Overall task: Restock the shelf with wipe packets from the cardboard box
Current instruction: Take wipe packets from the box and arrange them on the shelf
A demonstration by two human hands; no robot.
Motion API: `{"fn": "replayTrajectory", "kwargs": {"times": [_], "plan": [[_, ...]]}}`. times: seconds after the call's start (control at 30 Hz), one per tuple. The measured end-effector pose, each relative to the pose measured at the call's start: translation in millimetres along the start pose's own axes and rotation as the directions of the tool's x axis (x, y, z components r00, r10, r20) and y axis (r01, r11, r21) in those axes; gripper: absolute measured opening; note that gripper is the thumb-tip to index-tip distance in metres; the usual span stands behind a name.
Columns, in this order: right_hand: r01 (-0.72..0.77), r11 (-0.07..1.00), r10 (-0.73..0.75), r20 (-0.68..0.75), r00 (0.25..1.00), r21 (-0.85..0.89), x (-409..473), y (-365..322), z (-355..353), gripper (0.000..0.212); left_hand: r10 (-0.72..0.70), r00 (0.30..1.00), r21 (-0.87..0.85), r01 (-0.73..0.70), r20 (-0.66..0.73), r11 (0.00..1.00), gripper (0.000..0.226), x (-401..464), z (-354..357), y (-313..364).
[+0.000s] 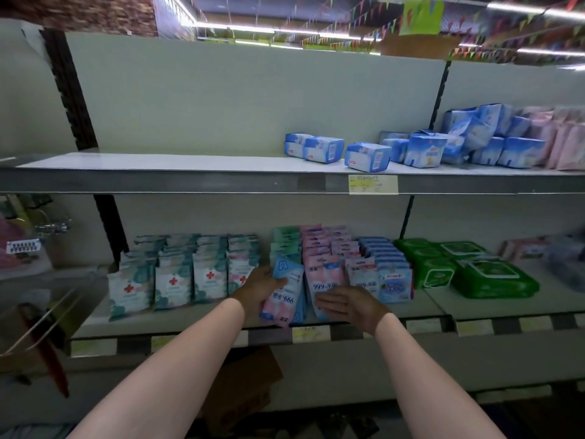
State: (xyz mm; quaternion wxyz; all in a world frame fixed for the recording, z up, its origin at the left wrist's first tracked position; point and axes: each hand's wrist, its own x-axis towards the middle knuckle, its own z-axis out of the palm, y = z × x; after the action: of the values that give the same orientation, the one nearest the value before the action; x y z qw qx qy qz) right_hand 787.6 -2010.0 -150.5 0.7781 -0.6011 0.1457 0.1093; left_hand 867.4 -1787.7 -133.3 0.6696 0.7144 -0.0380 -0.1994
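My left hand (258,288) grips a small stack of pink-and-blue wipe packets (285,294), held upside down at the front of the lower shelf (196,321). To its right, my right hand (346,304) lies with relaxed fingers against the front pink packet (326,277) of a standing row. Behind these stand rows of green, pink and blue packets (319,245). The cardboard box (243,384) sits low under the shelf, between my forearms, and its contents are hidden.
White packets with red crosses (172,280) fill the shelf's left part; green lidded wipe packs (465,267) lie to the right. The upper shelf (158,163) holds blue and pink packs (443,147) at its right end. A wire basket (34,312) juts in from the left.
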Motion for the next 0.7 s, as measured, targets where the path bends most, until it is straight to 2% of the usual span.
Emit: {"fn": "replayTrajectory", "kwargs": {"times": [0.07, 0.2, 0.27, 0.33, 0.43, 0.57, 0.7], "plan": [[-0.003, 1.000, 0.003, -0.012, 1.000, -0.011, 5.5, 5.8, -1.2, 0.040, -0.004, 1.000, 0.002, 0.004, -0.004, 1.000, 0.030, 1.2, 0.3, 0.7], [0.013, 0.994, -0.020, -0.067, 0.998, -0.108, 15.7, 16.2, -0.3, 0.043, -0.010, 1.000, 0.002, 0.010, 0.010, 1.000, 0.029, 2.5, -1.4, -0.3], [0.022, 0.963, -0.068, -0.163, 0.984, -0.270, 16.8, 16.9, 3.6, 0.044, -0.012, 1.000, -0.006, 0.012, 0.021, 1.000, 0.028, 1.3, -2.9, 0.5], [0.020, 0.885, -0.161, -0.264, 0.951, -0.466, 18.7, 17.8, 7.4, 0.048, -0.016, 1.000, 0.009, 0.016, 0.011, 1.000, 0.027, 1.6, -4.8, 1.3], [0.006, 0.779, -0.266, -0.322, 0.909, -0.627, 21.5, 21.9, 11.6, 0.066, -0.018, 1.000, 0.019, 0.018, -0.011, 1.000, 0.033, 5.7, -7.6, 2.0], [-0.003, 0.729, -0.359, -0.386, 0.850, -0.684, 30.0, 31.3, 11.9, 0.084, -0.022, 1.000, 0.011, 0.022, 0.011, 1.000, 0.034, 4.5, -7.9, 4.6], [-0.016, 0.758, -0.371, -0.452, 0.811, -0.652, 32.4, 30.9, 19.9, 0.079, -0.048, 0.997, 0.046, 0.045, 0.055, 0.998, 0.033, 0.2, -7.3, 6.3]]}}
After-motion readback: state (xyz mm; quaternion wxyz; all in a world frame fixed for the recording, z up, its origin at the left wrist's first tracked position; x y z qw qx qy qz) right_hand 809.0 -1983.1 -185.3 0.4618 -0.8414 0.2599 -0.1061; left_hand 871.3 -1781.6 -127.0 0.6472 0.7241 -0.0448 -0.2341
